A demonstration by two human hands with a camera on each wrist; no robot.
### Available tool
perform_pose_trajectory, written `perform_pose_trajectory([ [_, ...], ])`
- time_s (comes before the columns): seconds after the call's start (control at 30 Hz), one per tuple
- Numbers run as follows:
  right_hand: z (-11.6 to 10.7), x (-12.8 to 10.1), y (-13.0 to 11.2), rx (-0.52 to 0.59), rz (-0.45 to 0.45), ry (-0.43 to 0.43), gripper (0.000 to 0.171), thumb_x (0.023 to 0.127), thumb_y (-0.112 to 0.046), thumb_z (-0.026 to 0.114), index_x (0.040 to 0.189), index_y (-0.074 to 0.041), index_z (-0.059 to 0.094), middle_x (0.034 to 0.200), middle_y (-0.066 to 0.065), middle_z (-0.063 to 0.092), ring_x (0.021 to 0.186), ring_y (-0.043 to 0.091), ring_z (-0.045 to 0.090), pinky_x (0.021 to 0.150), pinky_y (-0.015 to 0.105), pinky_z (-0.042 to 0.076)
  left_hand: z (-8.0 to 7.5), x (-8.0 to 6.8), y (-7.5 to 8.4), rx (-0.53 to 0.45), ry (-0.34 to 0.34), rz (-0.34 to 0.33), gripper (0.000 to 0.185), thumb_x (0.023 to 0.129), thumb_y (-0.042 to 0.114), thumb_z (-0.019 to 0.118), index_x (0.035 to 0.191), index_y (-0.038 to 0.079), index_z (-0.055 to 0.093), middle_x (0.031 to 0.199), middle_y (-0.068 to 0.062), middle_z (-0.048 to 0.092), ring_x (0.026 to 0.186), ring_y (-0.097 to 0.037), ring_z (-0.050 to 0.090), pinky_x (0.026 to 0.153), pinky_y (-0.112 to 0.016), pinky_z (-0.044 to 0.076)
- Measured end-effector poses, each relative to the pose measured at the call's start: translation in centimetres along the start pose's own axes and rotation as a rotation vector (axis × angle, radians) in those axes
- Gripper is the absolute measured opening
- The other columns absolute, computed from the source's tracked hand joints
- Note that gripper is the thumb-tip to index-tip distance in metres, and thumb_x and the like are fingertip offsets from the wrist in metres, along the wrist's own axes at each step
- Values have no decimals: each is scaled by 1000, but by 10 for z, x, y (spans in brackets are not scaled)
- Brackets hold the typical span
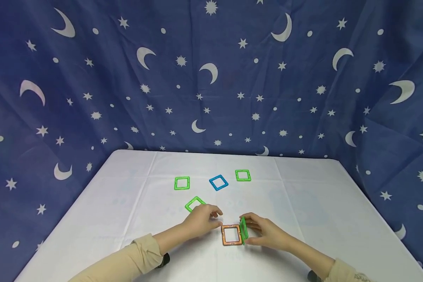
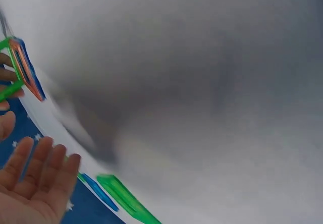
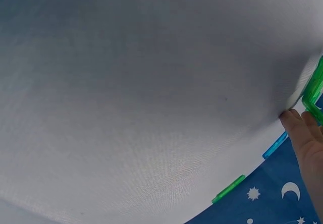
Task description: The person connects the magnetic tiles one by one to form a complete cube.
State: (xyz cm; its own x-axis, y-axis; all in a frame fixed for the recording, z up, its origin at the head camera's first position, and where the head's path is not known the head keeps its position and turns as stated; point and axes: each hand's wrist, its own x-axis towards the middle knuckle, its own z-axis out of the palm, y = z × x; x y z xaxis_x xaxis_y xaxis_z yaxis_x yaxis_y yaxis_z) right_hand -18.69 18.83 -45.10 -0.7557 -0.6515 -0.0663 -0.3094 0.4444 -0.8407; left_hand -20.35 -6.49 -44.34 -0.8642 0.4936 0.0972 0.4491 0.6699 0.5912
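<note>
Blue square (image 1: 218, 182), starry blue backdrop (image 1: 211, 78)

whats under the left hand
Left hand hovers by the orange square; a green square pokes out behind it. The white cloth directly beneath is hidden.

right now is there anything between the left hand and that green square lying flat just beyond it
Nothing visible does. The left hand hovers open right beside the flat green square, with only bare white tablecloth around them. The orange square and the upright green square in the right hand lie off to the other side.
</note>
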Motion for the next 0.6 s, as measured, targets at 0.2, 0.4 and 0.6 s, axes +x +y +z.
perform_pose_trajectory([
  [0.2,1,0,1,7,12,2,61,84,-18,72,132,4,41,135,24,48,126,40,47,103,44,41,-8,0,-14,5,47,7,23,83,16,71,103,7,69,95,-6,70,88,-20,64,76,-32,52],
  [0.4,1,-1,1,15,-4,1,62,83,-17,72,132,5,41,135,24,48,125,41,47,103,43,41,-12,-2,-27,7,93,1,24,83,15,71,106,7,69,98,-6,70,90,-20,64,78,-32,53],
  [0.6,0,-1,1,18,-11,-1,61,84,-18,72,132,4,41,135,24,48,126,41,47,103,43,41,-17,-1,-35,60,145,-3,29,81,16,73,108,7,68,99,-5,69,96,-22,64,83,-39,52],
])
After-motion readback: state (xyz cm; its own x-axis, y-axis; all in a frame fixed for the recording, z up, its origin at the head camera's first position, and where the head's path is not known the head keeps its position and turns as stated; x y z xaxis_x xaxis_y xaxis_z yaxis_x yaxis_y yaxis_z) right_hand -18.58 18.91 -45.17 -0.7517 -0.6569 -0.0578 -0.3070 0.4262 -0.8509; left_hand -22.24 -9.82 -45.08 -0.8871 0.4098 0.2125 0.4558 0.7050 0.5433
